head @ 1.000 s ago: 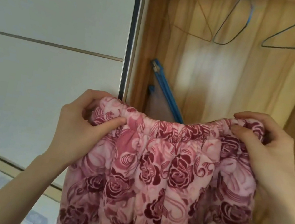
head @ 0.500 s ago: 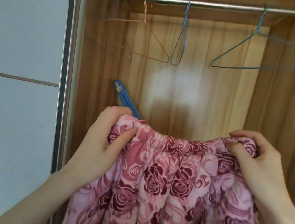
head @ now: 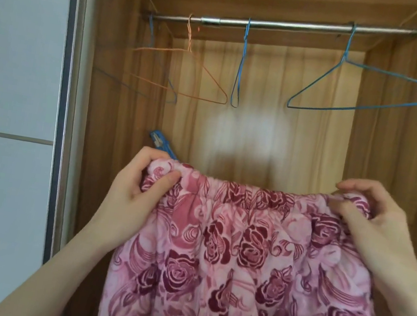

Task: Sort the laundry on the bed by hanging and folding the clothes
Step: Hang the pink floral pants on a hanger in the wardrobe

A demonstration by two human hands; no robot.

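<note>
You are holding the pink garment [head: 234, 258] with its dark rose pattern up in front of the open wardrobe [head: 117, 104], its gathered elastic waistband stretched level between your hands and the rest of the cloth hanging straight down out of view at the bottom. Your left hand [head: 135, 190] pinches the left end of the waistband, thumb on the front and fingers curled over the top edge. Your right hand [head: 373, 221] grips the right end the same way, thumb pressed on the front, fingers hooked over the band.

Just behind your left hand a blue plastic piece [head: 161, 145] leans against the wardrobe's back panel. Above, a metal rail [head: 292, 28] runs across the wardrobe. From it hang wire hangers: a blue hanger [head: 360, 100] on the right, turned broadside, a second blue hanger [head: 240, 66] seen edge-on in the middle, an orange hanger [head: 188, 74] to its left, and a blurred one at the far left. A white sliding door [head: 6, 124] stands on the left.
</note>
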